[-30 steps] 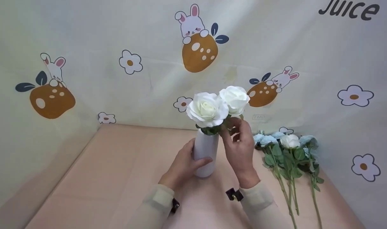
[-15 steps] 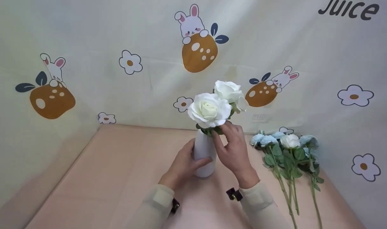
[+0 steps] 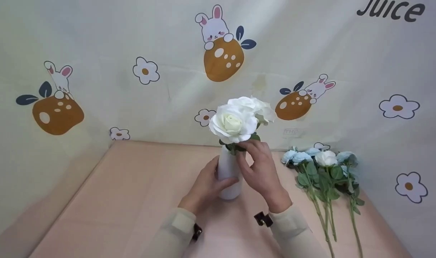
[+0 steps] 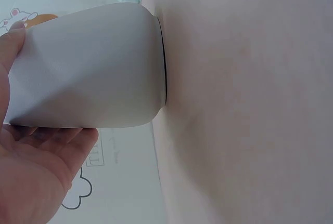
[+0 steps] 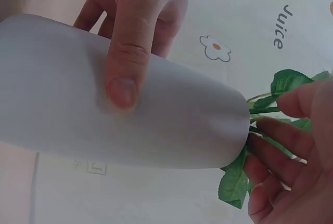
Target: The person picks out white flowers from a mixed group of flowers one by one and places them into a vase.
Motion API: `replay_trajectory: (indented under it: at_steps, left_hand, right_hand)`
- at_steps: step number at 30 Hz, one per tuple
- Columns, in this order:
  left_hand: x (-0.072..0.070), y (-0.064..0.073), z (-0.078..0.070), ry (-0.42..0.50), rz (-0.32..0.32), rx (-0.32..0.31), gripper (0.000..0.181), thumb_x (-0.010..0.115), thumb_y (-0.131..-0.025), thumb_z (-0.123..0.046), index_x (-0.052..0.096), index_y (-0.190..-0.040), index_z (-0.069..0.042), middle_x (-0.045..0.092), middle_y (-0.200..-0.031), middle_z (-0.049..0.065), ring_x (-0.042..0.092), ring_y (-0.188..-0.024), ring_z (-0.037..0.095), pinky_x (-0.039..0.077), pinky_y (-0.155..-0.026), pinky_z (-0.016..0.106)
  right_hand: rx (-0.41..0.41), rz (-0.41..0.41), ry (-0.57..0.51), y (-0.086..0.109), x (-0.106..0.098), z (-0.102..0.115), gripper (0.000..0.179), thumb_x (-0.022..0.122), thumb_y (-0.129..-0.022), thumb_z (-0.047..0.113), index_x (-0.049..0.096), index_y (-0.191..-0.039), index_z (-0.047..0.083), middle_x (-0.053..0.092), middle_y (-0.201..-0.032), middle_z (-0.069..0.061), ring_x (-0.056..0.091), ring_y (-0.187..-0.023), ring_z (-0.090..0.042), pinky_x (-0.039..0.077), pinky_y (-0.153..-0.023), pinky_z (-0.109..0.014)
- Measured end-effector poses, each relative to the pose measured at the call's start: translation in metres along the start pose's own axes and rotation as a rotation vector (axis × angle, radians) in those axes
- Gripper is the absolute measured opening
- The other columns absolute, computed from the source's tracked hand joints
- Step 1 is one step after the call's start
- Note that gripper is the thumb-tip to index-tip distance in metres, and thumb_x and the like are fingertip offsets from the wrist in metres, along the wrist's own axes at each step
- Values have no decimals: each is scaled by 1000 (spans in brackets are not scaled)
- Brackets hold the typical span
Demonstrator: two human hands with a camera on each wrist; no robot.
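Note:
A white vase (image 3: 228,166) stands upright on the table, and my left hand (image 3: 205,186) grips its side with thumb and fingers. Two white roses rise from the vase's mouth: the front rose (image 3: 233,124) faces me, and the rear rose (image 3: 265,111) is partly hidden behind it. Just at the mouth, my right hand (image 3: 259,172) pinches the rear rose's stem below its bloom. The right wrist view shows green leaves (image 5: 232,185) and thin stems between the right thumb and fingers at the vase's mouth. The stems' lower ends are hidden inside the vase.
To the right lies a loose bunch of long-stemmed flowers: several light-blue ones (image 3: 300,157) and a white rose (image 3: 326,158). A pale pink cloth covers the table (image 3: 132,193). Behind it hangs a cream curtain (image 3: 175,43) printed with rabbits and flowers.
The right hand has moved left and slightly down to the vase's mouth. The rear rose has shifted left, rising and then sinking behind the front one. The left hand keeps its grip.

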State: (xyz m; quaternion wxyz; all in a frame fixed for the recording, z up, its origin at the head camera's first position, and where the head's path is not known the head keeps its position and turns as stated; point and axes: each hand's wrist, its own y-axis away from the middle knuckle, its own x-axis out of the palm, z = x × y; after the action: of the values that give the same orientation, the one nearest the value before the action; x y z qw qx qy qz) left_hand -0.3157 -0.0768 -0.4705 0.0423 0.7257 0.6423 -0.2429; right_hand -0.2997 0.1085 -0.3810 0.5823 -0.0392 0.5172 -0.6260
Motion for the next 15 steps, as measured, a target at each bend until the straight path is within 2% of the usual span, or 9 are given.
replay_trajectory:
  at_steps: [5, 10, 15]
  left_hand:
    - [0, 0, 0, -5, -2, 3, 89, 89, -93, -44, 45, -164, -17, 60, -159, 5, 60, -146, 28, 48, -125, 57]
    - [0, -1, 0, -1, -3, 3, 88, 89, -93, -44, 45, -164, -16, 61, -158, 5, 61, -144, 28, 48, -125, 57]
    - [-1, -1, 0, -2, -5, -4, 88, 90, -92, -44, 46, -164, -18, 61, -158, 4, 60, -145, 28, 47, -126, 57]
  right_hand:
    - [23, -38, -34, -1, -1, -1, 13, 71, -106, 13, 79, -116, 10, 71, -121, -7, 62, -117, -26, 57, -104, -51]
    - [37, -49, -54, -2, -1, -3, 11, 71, -105, 12, 78, -113, 9, 69, -119, -8, 63, -118, -26, 58, -104, -50]
    - [9, -72, -55, -3, -3, -3, 9, 70, -105, 9, 77, -110, 9, 70, -117, -7, 64, -116, -25, 57, -97, -48]
